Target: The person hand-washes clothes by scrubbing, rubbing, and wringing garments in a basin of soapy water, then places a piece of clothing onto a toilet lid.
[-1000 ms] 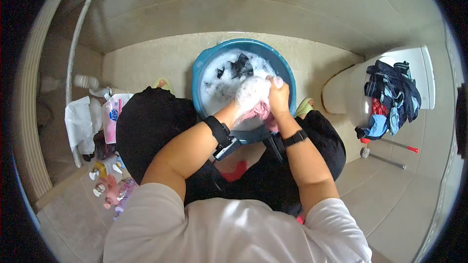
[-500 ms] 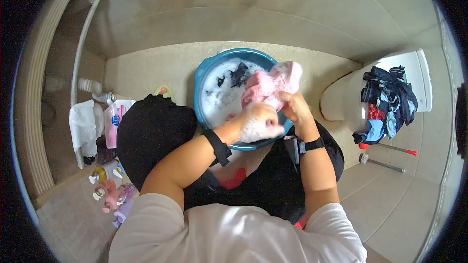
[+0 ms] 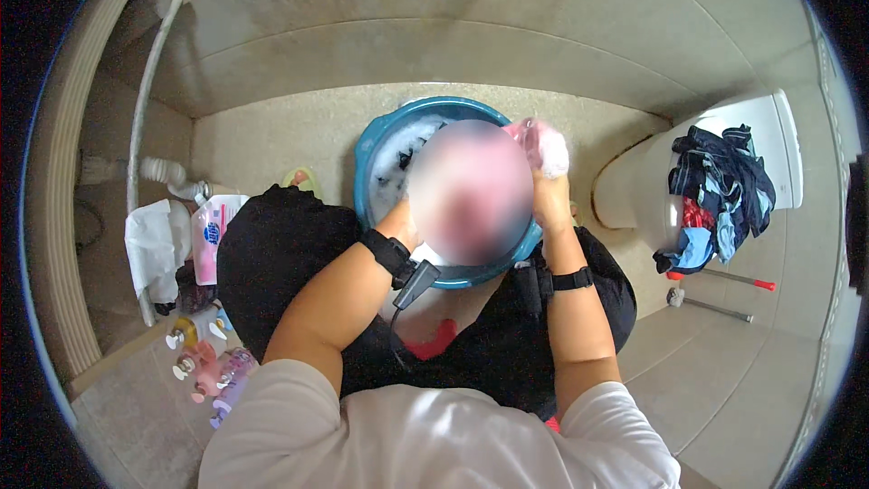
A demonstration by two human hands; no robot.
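Note:
A blue basin (image 3: 364, 163) of white suds (image 3: 387, 183) stands on the floor before my knees. Dark cloth (image 3: 405, 159) shows among the foam. Above the basin's right part is a soapy pink cloth garment (image 3: 522, 130); a round blurred patch covers most of it. My right hand (image 3: 549, 183), foamy at the fingers, is closed on the garment's upper right end. At the patch's left edge my left hand (image 3: 407, 222) shows only near the wrist, its fingers hidden.
A heap of dark and light-blue clothes (image 3: 720, 186) lies on the white toilet (image 3: 638, 177) at right. Two red-marked rods (image 3: 724, 310) lie below it. At left are a pink-and-white pouch (image 3: 206, 240), pump bottles (image 3: 204, 364) and a white rail (image 3: 145, 118). A slipper (image 3: 303, 181) is beside my knee.
My hands have moved apart: the left went left, the right rose slightly. The pink garment is now stretched between them, mostly under the blur. The right hand has more foam on it.

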